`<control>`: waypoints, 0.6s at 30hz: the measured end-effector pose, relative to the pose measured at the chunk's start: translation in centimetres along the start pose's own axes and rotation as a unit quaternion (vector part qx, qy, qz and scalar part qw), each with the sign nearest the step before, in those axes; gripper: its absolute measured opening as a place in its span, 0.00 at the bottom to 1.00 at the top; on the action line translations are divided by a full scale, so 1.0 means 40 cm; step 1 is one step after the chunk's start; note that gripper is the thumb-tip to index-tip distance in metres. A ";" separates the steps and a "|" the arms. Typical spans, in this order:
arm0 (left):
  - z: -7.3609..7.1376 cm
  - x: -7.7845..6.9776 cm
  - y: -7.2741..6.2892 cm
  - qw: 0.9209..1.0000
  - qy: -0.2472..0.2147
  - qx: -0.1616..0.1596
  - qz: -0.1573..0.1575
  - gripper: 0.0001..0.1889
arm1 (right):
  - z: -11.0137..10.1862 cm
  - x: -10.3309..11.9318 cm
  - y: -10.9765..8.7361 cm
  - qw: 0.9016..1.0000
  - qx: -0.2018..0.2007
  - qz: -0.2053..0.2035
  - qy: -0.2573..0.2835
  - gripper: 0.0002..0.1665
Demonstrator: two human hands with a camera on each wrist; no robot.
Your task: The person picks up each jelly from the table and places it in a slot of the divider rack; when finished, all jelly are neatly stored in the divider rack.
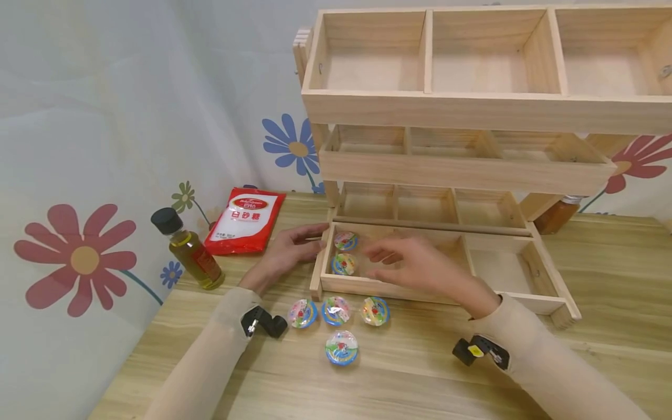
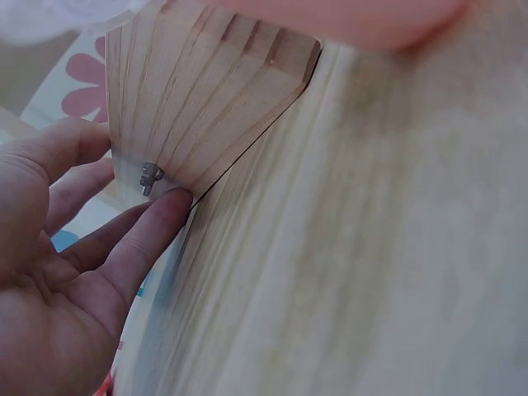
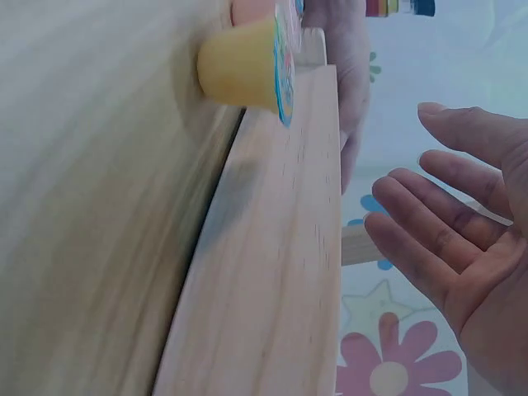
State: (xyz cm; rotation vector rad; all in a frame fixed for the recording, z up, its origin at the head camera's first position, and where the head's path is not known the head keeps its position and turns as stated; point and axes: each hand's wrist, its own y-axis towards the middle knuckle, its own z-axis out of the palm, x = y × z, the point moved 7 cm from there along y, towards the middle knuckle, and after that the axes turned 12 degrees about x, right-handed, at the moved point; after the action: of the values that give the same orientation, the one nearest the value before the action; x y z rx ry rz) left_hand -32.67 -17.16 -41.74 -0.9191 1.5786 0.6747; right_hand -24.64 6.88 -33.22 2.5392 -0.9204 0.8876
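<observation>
Currently the right hand (image 1: 415, 262) is over the lowest box (image 1: 367, 287) of the wooden rack (image 1: 472, 114), its fingers loosely bent and its grip wide, with a clear gap between thumb and fingers. The left hand (image 1: 294, 248) is at the rack's left side, fingers fairly straight and spread; its wrist view shows a fingertip touching the wood beside a small metal fastener (image 2: 150, 176).

Inside the rack's lowest box, at its left end, sit two small lidded cups, a pinkish one (image 1: 346, 240) with a yellowish one (image 1: 343, 264) nearer the box's front wall. Four more stand on the tabletop (image 1: 420, 361) in front of the rack: a left cup (image 1: 302, 314), a middle cup (image 1: 336, 311) and a right cup (image 1: 375, 311) form a row near its front edge, while a fourth cup (image 1: 341, 348) is farther out from it. The right wrist view shows a yellow-bodied cup (image 3: 239, 70) upright just beside the rack's front board.

Left of the rack lie a red and white bag (image 1: 244, 219) and, farther from it, an upright oil bottle (image 1: 194, 254). A brown jar (image 1: 559, 214) stands by the rack's right side, and flower-patterned cloth (image 1: 131, 146) hangs behind the rack.
</observation>
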 end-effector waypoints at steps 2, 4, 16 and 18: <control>0.000 0.001 0.001 1.000 -0.002 0.001 0.000 0.27 | 0.006 0.006 -0.012 1.000 -0.008 -0.009 -0.009 0.22; 0.001 0.000 0.000 1.000 0.000 0.001 0.000 0.27 | 0.011 0.011 -0.024 1.000 -0.015 -0.017 -0.018 0.21; 0.001 0.000 -0.002 1.000 0.004 0.000 -0.003 0.27 | 0.048 0.030 -0.081 0.996 -0.025 -0.063 0.055 0.18; 0.000 0.001 -0.002 1.000 0.001 0.000 -0.003 0.27 | 0.054 0.031 -0.085 0.995 -0.022 -0.066 0.066 0.19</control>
State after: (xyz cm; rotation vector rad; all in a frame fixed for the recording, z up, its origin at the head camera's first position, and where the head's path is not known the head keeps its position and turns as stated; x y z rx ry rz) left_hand -32.61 -17.21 -41.78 -0.9242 1.5781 0.6705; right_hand -20.66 7.85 -34.29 2.4398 -0.7147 0.9695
